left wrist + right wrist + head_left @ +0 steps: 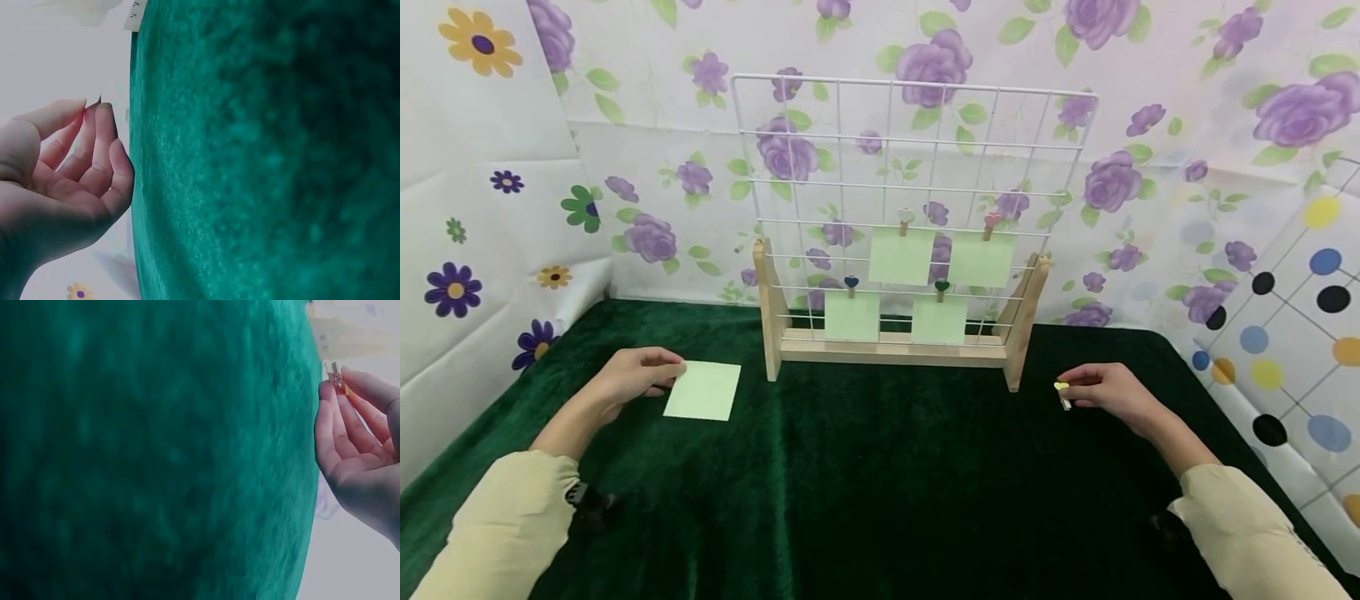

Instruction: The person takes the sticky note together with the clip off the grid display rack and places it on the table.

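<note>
At the left of the head view my left hand pinches a pale green square of paper by its upper left corner. In the left wrist view that hand shows thumb and fingertips together, with the paper barely visible. My right hand pinches a small clothespin with a yellow heart on it. The right wrist view shows the clothespin between thumb and fingertips. Between the hands, farther back, stands a white wire grid with several green papers clipped on by heart clothespins, one pink.
A wooden stand with two slanted side legs holds the grid upright. Dark green velvet cloth covers the table. Floral sheets hang behind and at the left; a dotted sheet hangs at the right.
</note>
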Demonstrator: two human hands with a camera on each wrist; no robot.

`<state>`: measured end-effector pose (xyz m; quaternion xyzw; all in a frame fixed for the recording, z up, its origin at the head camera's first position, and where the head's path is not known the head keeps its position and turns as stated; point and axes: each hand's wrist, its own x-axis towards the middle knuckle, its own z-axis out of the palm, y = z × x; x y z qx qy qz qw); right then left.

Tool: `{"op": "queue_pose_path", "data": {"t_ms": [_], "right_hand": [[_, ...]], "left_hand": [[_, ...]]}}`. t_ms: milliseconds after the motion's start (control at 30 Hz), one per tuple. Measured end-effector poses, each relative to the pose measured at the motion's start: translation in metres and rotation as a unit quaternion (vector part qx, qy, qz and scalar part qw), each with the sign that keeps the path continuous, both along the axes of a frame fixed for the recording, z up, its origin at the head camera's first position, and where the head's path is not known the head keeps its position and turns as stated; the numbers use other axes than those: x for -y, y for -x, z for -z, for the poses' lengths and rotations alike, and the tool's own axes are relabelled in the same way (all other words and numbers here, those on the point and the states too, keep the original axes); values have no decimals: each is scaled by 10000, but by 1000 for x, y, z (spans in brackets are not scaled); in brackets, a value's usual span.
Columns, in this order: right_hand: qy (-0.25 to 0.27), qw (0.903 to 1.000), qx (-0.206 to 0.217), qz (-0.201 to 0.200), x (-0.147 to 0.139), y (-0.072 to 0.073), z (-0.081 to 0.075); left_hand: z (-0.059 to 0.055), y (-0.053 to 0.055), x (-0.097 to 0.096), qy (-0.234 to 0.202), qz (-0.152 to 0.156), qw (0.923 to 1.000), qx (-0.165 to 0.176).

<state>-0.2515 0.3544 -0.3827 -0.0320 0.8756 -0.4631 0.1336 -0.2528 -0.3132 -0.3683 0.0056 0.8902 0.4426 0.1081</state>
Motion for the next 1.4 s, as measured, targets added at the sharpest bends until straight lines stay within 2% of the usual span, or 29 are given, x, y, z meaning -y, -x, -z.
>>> {"op": "queue_pose_path", "data": {"t_ms": [200,467,567,1000,1233,1400], "right_hand": [[89,9999,129,26,-7,0,6],[-126,9996,-124,-213,5,0,7],[-255,9993,-198,-179,8,1,7],[-276,9993,-169,-183,9,3,8],[-277,9992,-220,-195,8,1,8],[-255,9990,-373,-23,4,0,8]], "left_hand": [[1,1,3,110,100,9999,43],[6,2,9,469,128,9987,125],[7,4,9,546,197,9982,117],[6,9,7,852,417,9955,9],[7,8,5,844,499,9952,35],[7,6,5,767,497,9957,122]]}}
